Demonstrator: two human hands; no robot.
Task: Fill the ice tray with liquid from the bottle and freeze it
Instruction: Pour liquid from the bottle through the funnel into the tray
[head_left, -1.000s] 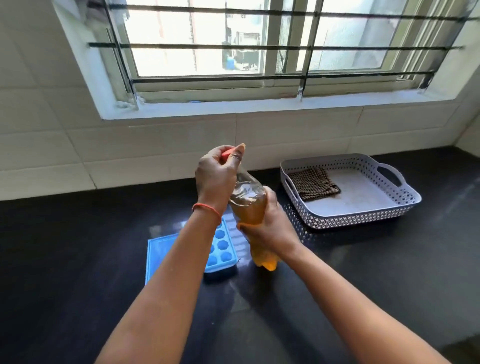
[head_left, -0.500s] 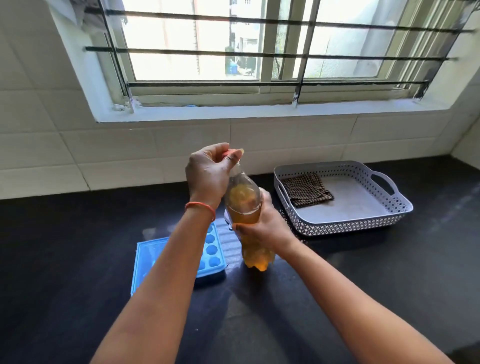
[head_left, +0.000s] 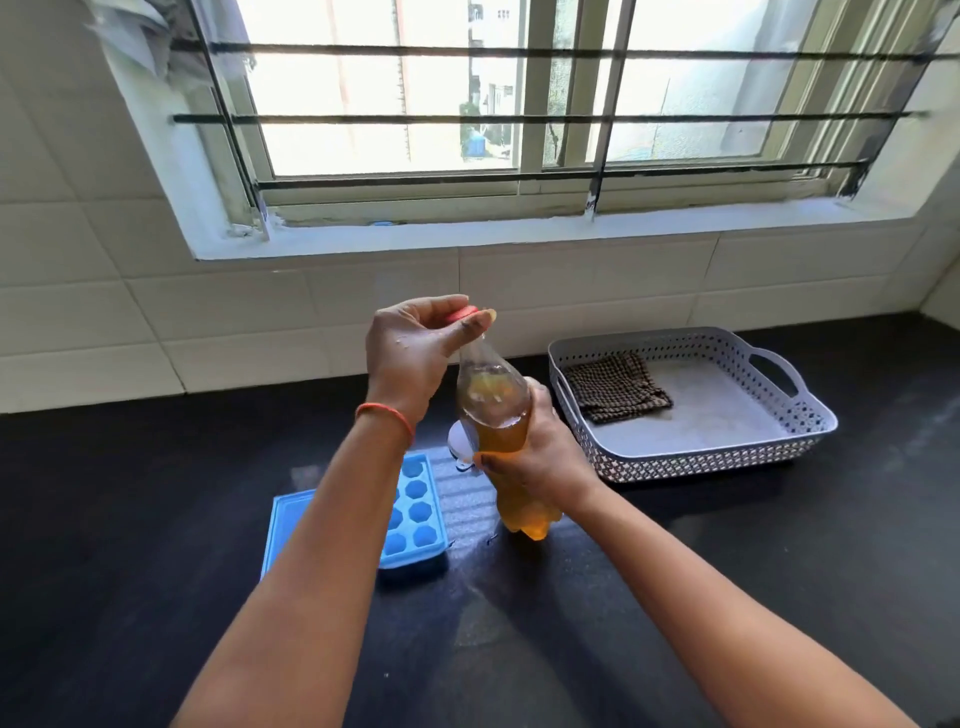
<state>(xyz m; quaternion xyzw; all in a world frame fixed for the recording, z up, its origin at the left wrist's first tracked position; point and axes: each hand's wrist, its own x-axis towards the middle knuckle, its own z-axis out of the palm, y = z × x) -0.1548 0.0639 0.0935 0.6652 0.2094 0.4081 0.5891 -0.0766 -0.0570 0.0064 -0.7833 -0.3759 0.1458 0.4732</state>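
A clear plastic bottle (head_left: 493, 410) of amber liquid stands upright on the black counter (head_left: 675, 561). My right hand (head_left: 540, 452) grips its body. My left hand (head_left: 415, 348) is closed over the red cap (head_left: 464, 314) at the top of the bottle. A blue ice tray (head_left: 418, 506) with round cells lies just left of the bottle, partly hidden by my left forearm. A flat blue lid (head_left: 283, 525) lies against the tray's left side. I cannot see liquid in the visible cells.
A grey perforated basket (head_left: 727, 452) with handles sits to the right of the bottle, holding a folded checked cloth (head_left: 615, 387). A tiled wall and a barred window (head_left: 519, 119) run behind the counter. A small white object (head_left: 460, 441) shows behind the bottle.
The view has tilted up a little, showing more of the window. My left hand has stayed on the cap with its fingers shifted around it; my right hand keeps the bottle upright.
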